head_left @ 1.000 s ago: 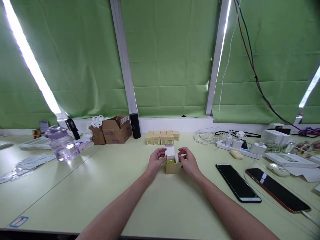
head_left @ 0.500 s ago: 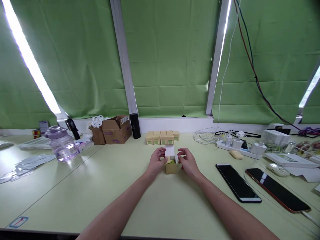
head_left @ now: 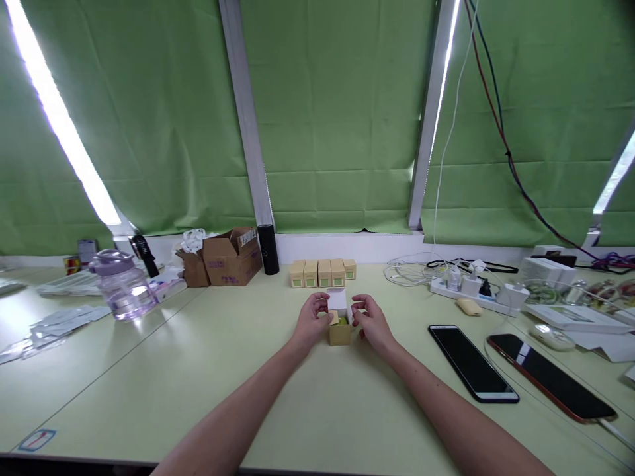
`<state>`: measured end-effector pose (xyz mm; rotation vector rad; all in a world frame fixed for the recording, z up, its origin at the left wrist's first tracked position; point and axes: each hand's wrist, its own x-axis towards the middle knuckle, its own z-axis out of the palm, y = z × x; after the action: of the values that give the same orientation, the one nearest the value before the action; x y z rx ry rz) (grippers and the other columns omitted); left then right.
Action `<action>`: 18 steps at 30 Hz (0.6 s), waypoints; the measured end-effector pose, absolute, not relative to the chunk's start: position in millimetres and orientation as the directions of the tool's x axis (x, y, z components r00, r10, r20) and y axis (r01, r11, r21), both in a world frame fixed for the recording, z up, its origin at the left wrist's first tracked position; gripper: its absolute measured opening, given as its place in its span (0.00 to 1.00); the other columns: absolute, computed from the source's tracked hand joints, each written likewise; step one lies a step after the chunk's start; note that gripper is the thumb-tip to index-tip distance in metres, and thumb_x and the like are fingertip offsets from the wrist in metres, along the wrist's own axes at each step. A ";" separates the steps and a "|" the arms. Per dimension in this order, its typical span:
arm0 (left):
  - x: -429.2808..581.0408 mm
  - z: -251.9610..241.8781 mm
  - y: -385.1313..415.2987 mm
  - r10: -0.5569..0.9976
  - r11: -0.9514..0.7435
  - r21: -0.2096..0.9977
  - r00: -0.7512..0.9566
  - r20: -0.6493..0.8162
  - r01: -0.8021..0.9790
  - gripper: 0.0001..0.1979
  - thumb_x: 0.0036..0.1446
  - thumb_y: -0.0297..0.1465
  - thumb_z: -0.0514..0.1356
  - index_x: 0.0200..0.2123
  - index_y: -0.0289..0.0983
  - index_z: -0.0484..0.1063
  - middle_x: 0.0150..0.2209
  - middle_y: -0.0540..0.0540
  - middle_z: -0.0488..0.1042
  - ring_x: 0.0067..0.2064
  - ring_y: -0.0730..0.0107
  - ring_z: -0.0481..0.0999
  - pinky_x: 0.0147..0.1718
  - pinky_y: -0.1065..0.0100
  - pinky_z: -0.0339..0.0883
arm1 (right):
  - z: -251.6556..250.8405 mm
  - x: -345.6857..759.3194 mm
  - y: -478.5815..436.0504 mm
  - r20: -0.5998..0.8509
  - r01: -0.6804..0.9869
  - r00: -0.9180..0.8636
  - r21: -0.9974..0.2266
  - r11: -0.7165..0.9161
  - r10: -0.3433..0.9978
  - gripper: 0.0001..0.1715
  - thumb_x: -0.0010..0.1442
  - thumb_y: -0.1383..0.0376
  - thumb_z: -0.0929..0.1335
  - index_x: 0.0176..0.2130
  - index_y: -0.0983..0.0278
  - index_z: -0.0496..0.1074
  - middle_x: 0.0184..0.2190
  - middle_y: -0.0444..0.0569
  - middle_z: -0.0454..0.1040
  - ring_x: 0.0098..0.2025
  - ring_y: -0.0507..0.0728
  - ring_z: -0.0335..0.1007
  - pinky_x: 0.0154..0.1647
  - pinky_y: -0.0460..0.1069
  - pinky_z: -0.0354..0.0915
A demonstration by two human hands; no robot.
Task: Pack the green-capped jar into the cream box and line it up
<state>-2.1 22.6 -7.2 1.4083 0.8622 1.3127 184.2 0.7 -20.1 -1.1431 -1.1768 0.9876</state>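
A small kraft cardboard box stands on the table in front of me with its lid up, showing the lid's white inside. Something yellow-green lies inside, too small to name. My left hand grips the box's left side, its thumb at the tan side flap. On the other side, my right hand has its thumb and finger closed at the right flap.
Several closed kraft boxes stand in a row behind. Brown carton, black cylinder and purple jug are to the left. Two phones, a power strip and cables lie on the right.
My right fingers have shifted very slightly left at the right flap. The left hand and the box look the same.
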 end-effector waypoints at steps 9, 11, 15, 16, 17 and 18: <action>-2.0 -7.2 23.1 0.944 -0.267 0.956 0.166 0.285 -0.122 0.26 0.44 0.30 0.73 0.47 0.39 0.71 0.41 0.45 0.79 0.44 0.62 0.78 0.45 0.64 0.70 | -18.8 179.5 -4.3 0.132 0.043 0.078 -0.991 0.129 0.988 0.33 0.52 0.46 0.72 0.51 0.57 0.68 0.44 0.47 0.74 0.32 0.54 0.70 0.17 0.45 0.58; -2.0 -8.3 24.1 0.945 -0.266 0.956 0.163 0.283 -0.121 0.26 0.43 0.30 0.73 0.47 0.39 0.71 0.40 0.45 0.79 0.44 0.62 0.78 0.44 0.63 0.71 | -17.8 178.9 -5.0 0.124 0.064 0.070 -0.991 0.120 0.990 0.33 0.52 0.46 0.72 0.52 0.57 0.67 0.45 0.48 0.73 0.33 0.54 0.70 0.18 0.45 0.58; -2.2 -8.9 24.5 0.944 -0.268 0.955 0.163 0.286 -0.125 0.26 0.43 0.30 0.74 0.47 0.39 0.72 0.40 0.45 0.78 0.44 0.61 0.78 0.45 0.62 0.71 | -16.8 178.7 -5.1 0.120 0.096 0.070 -0.989 0.113 0.990 0.32 0.53 0.47 0.71 0.53 0.58 0.67 0.45 0.49 0.73 0.34 0.54 0.69 0.22 0.45 0.60; -2.2 -8.6 24.1 0.944 -0.268 0.955 0.162 0.286 -0.124 0.26 0.43 0.30 0.73 0.47 0.39 0.72 0.40 0.45 0.78 0.45 0.61 0.78 0.45 0.62 0.71 | -16.9 178.9 -5.1 0.120 0.101 0.069 -0.988 0.113 0.990 0.32 0.53 0.48 0.71 0.53 0.58 0.67 0.45 0.49 0.74 0.34 0.54 0.69 0.22 0.45 0.60; -2.2 -8.1 23.7 0.945 -0.267 0.956 0.162 0.284 -0.120 0.26 0.43 0.30 0.73 0.47 0.39 0.72 0.40 0.45 0.78 0.45 0.61 0.78 0.45 0.62 0.71 | -17.0 179.1 -5.0 0.121 0.106 0.067 -0.988 0.113 0.990 0.32 0.54 0.48 0.71 0.53 0.58 0.67 0.46 0.49 0.74 0.34 0.54 0.69 0.22 0.45 0.60; -2.1 -7.5 23.2 0.946 -0.265 0.957 0.162 0.282 -0.117 0.26 0.43 0.30 0.73 0.47 0.39 0.72 0.40 0.45 0.78 0.45 0.61 0.78 0.45 0.62 0.71 | -17.2 179.3 -4.9 0.123 0.111 0.066 -0.987 0.115 0.990 0.31 0.54 0.48 0.71 0.53 0.58 0.67 0.46 0.49 0.74 0.34 0.54 0.70 0.23 0.45 0.60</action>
<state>-2.1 23.2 -7.5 1.4153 0.8628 1.3138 179.3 -4.9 -17.2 -1.2307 -1.2869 1.0150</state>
